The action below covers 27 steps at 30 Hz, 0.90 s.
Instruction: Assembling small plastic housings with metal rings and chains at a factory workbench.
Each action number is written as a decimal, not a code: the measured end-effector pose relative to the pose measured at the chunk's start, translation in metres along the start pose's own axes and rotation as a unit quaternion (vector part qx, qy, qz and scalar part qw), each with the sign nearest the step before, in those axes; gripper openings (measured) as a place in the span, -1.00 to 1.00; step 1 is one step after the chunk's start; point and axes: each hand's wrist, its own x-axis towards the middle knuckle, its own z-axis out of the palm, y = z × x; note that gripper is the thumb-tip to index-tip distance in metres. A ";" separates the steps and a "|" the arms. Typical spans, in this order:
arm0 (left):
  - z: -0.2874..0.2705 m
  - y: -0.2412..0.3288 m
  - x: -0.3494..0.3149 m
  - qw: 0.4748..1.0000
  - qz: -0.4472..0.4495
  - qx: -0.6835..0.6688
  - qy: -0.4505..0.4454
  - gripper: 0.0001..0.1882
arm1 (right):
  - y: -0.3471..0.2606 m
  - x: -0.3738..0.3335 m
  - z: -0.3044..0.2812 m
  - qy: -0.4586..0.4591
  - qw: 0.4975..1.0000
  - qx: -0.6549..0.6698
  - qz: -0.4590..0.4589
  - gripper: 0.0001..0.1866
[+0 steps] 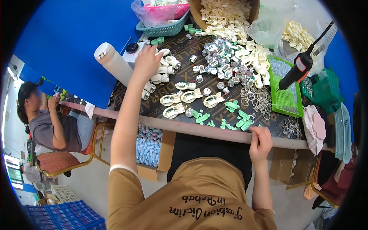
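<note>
My left hand (147,61) reaches to the far left of the table, beside a group of white flashlight-shaped pieces (165,70). Its fingers are stretched and apart, with no held thing visible. At the table's front edge my right hand (261,142) is closed, thumb against bent fingers; whatever it pinches, if anything, is hidden. Small green plastic parts (243,120) lie just beyond it. Between the hands rest several opened white casings (191,96) with wires and metal parts inside. Loose lamp parts (224,61) with clear heads are heaped farther back.
Metal rings (256,100) lie beside a green basket (297,105), above which a black electric screwdriver (297,69) hangs. A white bottle (111,61) stands at left. Cream casings spill from a box (254,11) at the back. A person (50,122) sits at far left.
</note>
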 end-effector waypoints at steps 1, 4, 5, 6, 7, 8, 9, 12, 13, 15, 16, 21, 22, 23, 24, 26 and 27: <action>-0.015 0.020 -0.010 0.996 0.014 -0.090 0.014 -0.65 | -0.005 0.007 -0.002 -0.010 1.000 0.011 -0.001 -0.87; -0.055 0.083 -0.066 0.974 0.012 -0.225 0.019 -0.76 | -0.016 0.035 0.004 -0.113 0.992 0.006 -0.046 -0.85; -0.064 0.097 -0.083 0.967 0.002 -0.256 0.007 -0.79 | -0.015 0.045 0.012 -0.147 0.986 -0.003 -0.074 -0.82; -0.065 0.105 -0.097 0.966 0.028 -0.254 0.030 -0.81 | -0.013 0.057 0.021 -0.180 0.978 -0.015 -0.101 -0.79; -0.067 0.112 -0.110 0.969 0.045 -0.240 0.043 -0.82 | -0.013 0.068 0.029 -0.196 0.973 -0.030 -0.118 -0.76; -0.067 0.118 -0.121 0.967 0.029 -0.251 0.043 -0.83 | -0.015 0.079 0.038 -0.213 0.967 -0.045 -0.133 -0.73; -0.067 0.123 -0.129 0.964 0.014 -0.262 0.043 -0.85 | -0.017 0.090 0.046 -0.221 0.960 -0.070 -0.157 -0.71; -0.063 0.134 -0.146 0.951 -0.013 -0.304 0.058 -0.85 | -0.011 0.105 0.063 -0.235 0.945 -0.113 -0.198 -0.71; -0.062 0.135 -0.152 0.946 -0.019 -0.319 0.060 -0.85 | -0.011 0.107 0.067 -0.248 0.932 -0.139 -0.224 -0.74; -0.063 0.141 -0.156 0.936 -0.032 -0.348 0.046 -0.86 | -0.007 0.108 0.071 -0.283 0.913 -0.166 -0.241 -0.80; -0.063 0.144 -0.157 0.925 -0.044 -0.377 0.033 -0.86 | -0.005 0.111 0.071 -0.287 0.912 -0.163 -0.241 -0.82; -0.057 0.156 -0.163 0.761 -0.184 -0.615 -0.098 -0.66 | -0.017 0.111 0.045 -0.269 0.943 -0.080 -0.179 -0.58; -0.058 0.160 -0.160 0.717 -0.191 -0.656 -0.136 -0.64 | -0.027 0.112 0.033 -0.276 0.940 -0.064 -0.189 -0.59; -0.059 0.162 -0.156 0.670 -0.202 -0.694 -0.170 -0.61 | -0.037 0.112 0.022 -0.284 0.937 -0.044 -0.200 -0.60; -0.056 0.163 -0.153 0.581 -0.186 -0.758 -0.232 -0.58 | -0.047 0.112 0.013 -0.296 0.930 -0.045 -0.214 -0.62; -0.057 0.171 -0.147 0.418 -0.172 -0.819 -0.353 -0.59 | -0.058 0.106 -0.001 -0.320 0.915 -0.040 -0.241 -0.72; -0.060 0.175 -0.144 0.431 -0.163 -0.791 -0.402 -0.60 | -0.062 0.102 -0.004 -0.326 0.911 -0.030 -0.252 -0.70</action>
